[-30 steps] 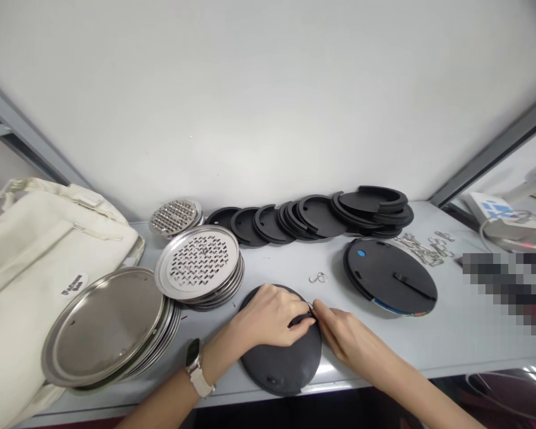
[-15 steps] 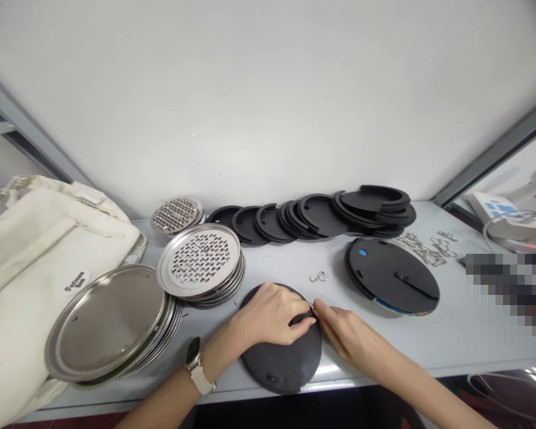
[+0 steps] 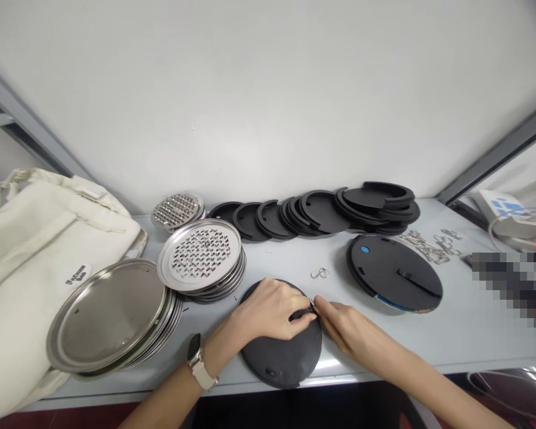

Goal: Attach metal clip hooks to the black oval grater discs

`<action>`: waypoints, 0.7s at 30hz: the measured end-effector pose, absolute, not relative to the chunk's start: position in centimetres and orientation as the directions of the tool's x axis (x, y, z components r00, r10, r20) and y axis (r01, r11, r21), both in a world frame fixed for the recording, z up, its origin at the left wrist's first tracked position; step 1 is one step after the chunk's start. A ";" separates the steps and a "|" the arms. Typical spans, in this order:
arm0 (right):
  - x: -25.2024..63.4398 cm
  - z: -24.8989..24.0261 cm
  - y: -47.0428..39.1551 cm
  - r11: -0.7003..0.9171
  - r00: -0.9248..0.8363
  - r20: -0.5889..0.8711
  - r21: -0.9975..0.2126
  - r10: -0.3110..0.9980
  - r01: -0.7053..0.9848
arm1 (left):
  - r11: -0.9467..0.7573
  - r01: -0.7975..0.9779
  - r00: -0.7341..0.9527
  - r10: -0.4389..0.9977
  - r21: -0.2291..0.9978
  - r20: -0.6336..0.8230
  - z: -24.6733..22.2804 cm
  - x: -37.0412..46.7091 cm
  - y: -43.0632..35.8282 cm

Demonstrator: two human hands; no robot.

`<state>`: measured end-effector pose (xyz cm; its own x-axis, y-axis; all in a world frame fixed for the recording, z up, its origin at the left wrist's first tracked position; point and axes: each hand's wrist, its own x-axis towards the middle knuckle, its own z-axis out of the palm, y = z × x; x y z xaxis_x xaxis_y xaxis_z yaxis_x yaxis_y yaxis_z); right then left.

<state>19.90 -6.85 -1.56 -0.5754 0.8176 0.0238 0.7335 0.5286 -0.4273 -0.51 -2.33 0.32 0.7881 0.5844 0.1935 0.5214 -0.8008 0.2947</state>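
Note:
A round black disc (image 3: pixel 286 360) lies near the table's front edge, under my hands. My left hand (image 3: pixel 274 310) rests across its upper part, fingers curled at the right rim, pinching the disc's edge. My right hand (image 3: pixel 343 325) is closed at the same rim, its fingertips pinching a small shiny metal piece (image 3: pixel 311 304) that they mostly hide. The fingertips of both hands nearly meet there. Behind them, a pair of small metal clips (image 3: pixel 320 273) lies on the table. To the right is another black disc assembly (image 3: pixel 395 274) with a blue dot.
Stacked metal plates (image 3: pixel 111 316) and grater discs (image 3: pixel 201 256) stand at left, beside a cream bag (image 3: pixel 36 268). Black rimmed discs (image 3: pixel 324 211) line the wall. Several metal clips (image 3: pixel 433 247) lie at the right, near a white device (image 3: pixel 509 220).
The view has shifted slightly. Both hands keep nearly the same pose at the disc's rim.

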 end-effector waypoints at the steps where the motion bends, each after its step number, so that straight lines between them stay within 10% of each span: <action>1: 19.9 -1.5 -6.9 0.530 -0.577 0.022 -0.427 0.816 0.733 | -0.800 0.523 0.788 0.585 0.295 0.191 0.3 -0.5 -2.3; 21: 19.8 -2.0 -7.2 0.512 -0.564 -0.019 -0.397 0.825 0.762 | -0.773 0.541 0.759 0.619 0.332 0.203 1.3 -0.7 -2.4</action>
<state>19.80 -7.17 -2.00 -0.5642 0.8254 -0.0189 0.7619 0.5116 -0.3971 -0.72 -2.36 1.26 0.7590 0.6188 0.2025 0.5413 -0.7725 0.3319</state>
